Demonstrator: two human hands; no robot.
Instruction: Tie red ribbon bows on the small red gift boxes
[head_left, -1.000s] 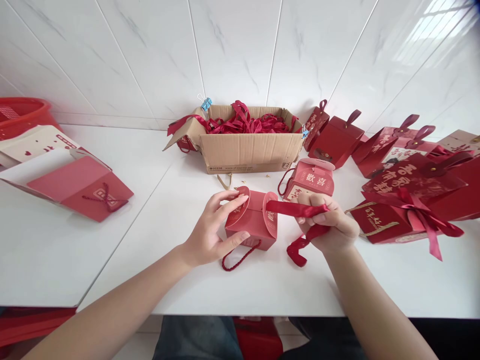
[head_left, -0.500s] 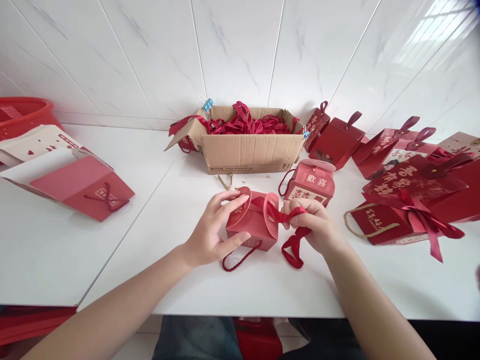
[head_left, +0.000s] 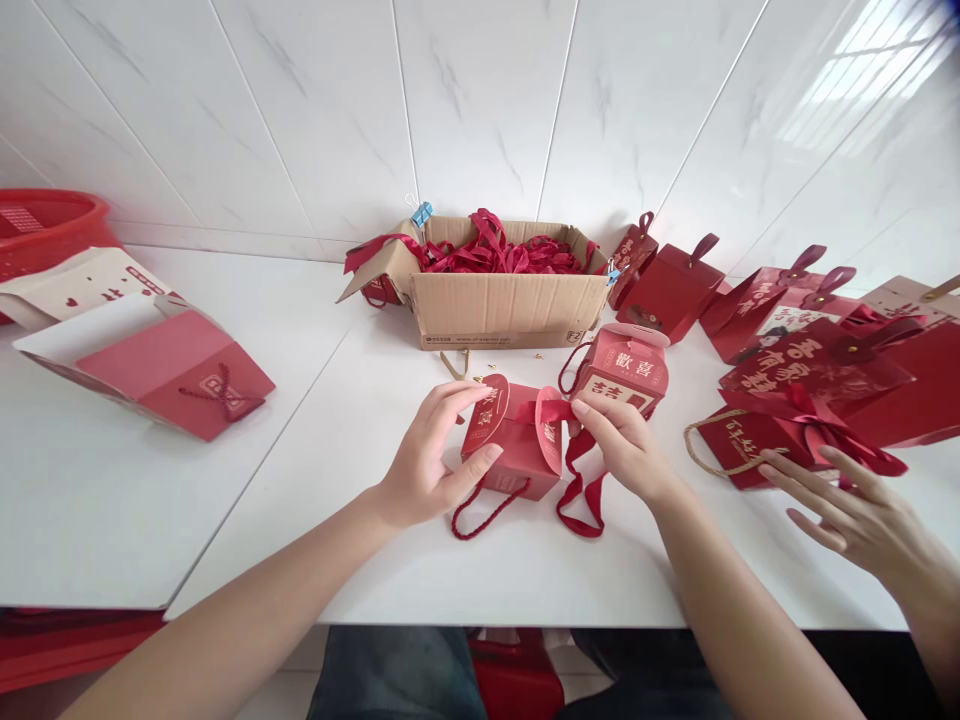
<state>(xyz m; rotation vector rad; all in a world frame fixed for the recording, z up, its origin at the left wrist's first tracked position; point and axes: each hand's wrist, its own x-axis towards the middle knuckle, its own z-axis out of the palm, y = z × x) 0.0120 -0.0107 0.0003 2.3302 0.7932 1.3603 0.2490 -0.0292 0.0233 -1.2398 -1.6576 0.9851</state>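
Note:
A small red gift box stands on the table before me, with curved flaps on top and a twisted cord handle hanging at its front. My left hand steadies its left side, fingers along the left flap and thumb at the front. Between the thumb and fingers of my right hand is pinched a red ribbon, which passes through the right flap. Its loose end curls on the table. Just behind my right hand sits another red gift box with gold characters.
A cardboard box full of red ribbons stands by the wall, small brass fasteners in front. Red bags crowd the right, where another person's hand touches a bow-tied box. An open red box and red basket are left.
My right hand has drawn slightly left and down with the ribbon, now pinching it close to the flap. Another person's hand has come in from the right, onto the bow-tied box.

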